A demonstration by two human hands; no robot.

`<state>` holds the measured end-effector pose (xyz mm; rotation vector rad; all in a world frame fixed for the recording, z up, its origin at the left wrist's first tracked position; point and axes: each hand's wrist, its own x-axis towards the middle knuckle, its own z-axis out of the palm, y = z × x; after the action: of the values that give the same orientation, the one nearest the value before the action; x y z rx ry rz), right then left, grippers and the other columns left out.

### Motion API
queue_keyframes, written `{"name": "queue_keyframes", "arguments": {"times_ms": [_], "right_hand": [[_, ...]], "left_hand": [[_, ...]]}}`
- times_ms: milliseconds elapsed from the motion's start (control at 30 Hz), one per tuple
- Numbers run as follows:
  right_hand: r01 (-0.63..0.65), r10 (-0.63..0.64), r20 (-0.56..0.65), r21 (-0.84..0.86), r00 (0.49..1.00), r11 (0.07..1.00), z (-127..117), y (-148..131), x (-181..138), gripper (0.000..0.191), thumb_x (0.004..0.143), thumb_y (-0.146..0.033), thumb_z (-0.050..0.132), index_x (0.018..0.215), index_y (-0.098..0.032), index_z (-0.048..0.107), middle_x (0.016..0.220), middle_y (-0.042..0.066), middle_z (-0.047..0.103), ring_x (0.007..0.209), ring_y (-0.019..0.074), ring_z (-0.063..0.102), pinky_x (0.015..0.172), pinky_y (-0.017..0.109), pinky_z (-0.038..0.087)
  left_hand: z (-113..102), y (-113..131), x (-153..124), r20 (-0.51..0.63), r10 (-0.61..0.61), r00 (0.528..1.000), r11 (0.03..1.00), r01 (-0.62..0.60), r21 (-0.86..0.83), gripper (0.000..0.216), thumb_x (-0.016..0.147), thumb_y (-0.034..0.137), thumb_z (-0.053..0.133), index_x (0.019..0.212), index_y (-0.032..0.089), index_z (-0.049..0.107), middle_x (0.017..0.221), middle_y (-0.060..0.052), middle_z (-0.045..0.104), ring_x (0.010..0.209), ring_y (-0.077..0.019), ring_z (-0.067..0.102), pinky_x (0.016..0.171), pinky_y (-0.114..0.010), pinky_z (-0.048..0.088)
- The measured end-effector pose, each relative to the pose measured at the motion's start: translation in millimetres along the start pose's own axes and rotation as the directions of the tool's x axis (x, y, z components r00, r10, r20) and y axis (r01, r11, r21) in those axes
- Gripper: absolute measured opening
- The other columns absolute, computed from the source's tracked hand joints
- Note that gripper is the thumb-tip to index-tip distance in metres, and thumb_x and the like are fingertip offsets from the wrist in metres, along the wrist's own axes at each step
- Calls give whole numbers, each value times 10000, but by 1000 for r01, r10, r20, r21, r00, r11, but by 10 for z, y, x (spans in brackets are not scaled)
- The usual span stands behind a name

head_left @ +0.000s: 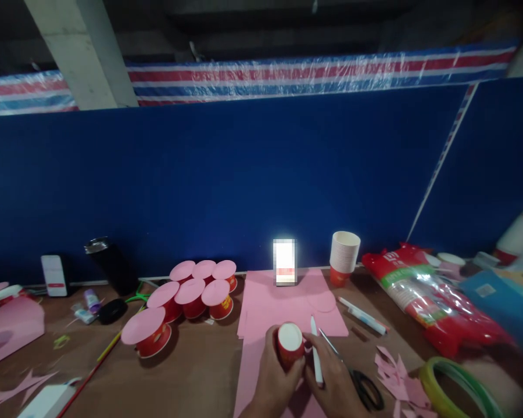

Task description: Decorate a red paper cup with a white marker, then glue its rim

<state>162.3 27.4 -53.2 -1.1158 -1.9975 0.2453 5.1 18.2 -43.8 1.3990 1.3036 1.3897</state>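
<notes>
My left hand (272, 374) is wrapped round a small red paper cup (290, 343) that stands upside down, white base up, on a pink paper sheet (287, 302). My right hand (331, 380) sits just right of the cup, fingers closed on a white pen (315, 351) whose tip points away from me. Black-handled scissors (361, 383) lie on the table right beside that hand.
Several red cups topped with pink paper discs (192, 296) stand at the left. A lit phone (284, 262) leans on the blue wall, next to a stack of paper cups (343, 255). A red plastic cup pack (427, 296), pens (361, 313), pink scraps (396, 377) and a green ring (453, 383) lie right.
</notes>
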Motion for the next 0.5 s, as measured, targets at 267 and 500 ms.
{"name": "queue_keyframes", "arguments": {"times_ms": [267, 500], "right_hand": [[23, -23, -23, 0, 999, 1000, -6, 17, -15, 437, 846, -244, 550, 1277, -190, 500, 1210, 122, 649, 1120, 273, 632, 947, 444, 537], [-14, 15, -39, 26, 999, 1000, -11, 19, -9, 529, 849, -304, 566, 1341, -155, 442, 1284, 162, 608, 1196, 297, 591, 997, 486, 500]], "left_hand": [[1, 77, -24, -37, 219, 975, 966, -211, 146, 519, 736, 171, 660, 1223, 173, 481, 1200, -139, 537, 1168, -302, 533, 1037, -492, 411], [1, 49, -46, 25, 255, 967, 957, -256, 136, 587, 793, 242, 659, 1321, 182, 411, 1244, -147, 532, 1199, -303, 522, 1031, -486, 421]]}}
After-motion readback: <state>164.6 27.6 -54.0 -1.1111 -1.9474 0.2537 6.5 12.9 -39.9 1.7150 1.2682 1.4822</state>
